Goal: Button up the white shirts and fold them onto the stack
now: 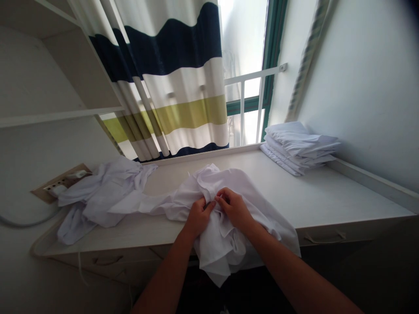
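While both hands meet at the picture's centre, the left hand and right hand each pinch a fold of the white garment, fingertips almost touching. The garment lies crumpled on the front edge of the desk, its lower part hanging over the edge at 6 o'clock. A sleeve runs from it toward 9 o'clock, reaching a loose heap of white cloth. Just beyond the heap, a socket sits on the wall. At 2 o'clock from the hands, well apart, a folded stack rests on the desk. At 12 o'clock hangs a striped curtain.
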`<state>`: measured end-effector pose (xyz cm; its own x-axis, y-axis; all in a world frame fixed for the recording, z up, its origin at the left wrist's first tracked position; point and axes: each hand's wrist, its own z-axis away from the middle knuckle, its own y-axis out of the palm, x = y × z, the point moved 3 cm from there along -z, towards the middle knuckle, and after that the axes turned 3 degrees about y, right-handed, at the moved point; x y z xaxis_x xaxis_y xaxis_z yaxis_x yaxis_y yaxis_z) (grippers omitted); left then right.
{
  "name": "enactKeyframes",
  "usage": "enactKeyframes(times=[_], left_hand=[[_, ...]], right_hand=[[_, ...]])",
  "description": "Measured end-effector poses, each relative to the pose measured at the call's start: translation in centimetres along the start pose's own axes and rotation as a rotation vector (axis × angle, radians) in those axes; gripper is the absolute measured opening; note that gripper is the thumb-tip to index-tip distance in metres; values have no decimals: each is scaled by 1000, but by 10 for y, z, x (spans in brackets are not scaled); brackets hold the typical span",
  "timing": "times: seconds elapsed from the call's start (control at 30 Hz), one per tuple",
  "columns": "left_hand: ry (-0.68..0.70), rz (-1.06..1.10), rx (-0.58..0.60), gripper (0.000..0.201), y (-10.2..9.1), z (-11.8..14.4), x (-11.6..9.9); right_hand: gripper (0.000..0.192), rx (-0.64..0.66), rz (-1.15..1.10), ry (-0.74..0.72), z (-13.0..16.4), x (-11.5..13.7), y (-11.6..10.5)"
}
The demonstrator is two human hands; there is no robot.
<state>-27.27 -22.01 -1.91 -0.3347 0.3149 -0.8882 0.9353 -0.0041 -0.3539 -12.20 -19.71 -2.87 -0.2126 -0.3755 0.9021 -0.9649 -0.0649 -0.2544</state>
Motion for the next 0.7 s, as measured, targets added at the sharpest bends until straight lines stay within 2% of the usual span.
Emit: enactKeyframes(times=[0.7], left_hand=[[16, -29, -1, 38, 1, -1, -2]], right_hand=[[15, -21, 23, 7, -3, -2, -2]])
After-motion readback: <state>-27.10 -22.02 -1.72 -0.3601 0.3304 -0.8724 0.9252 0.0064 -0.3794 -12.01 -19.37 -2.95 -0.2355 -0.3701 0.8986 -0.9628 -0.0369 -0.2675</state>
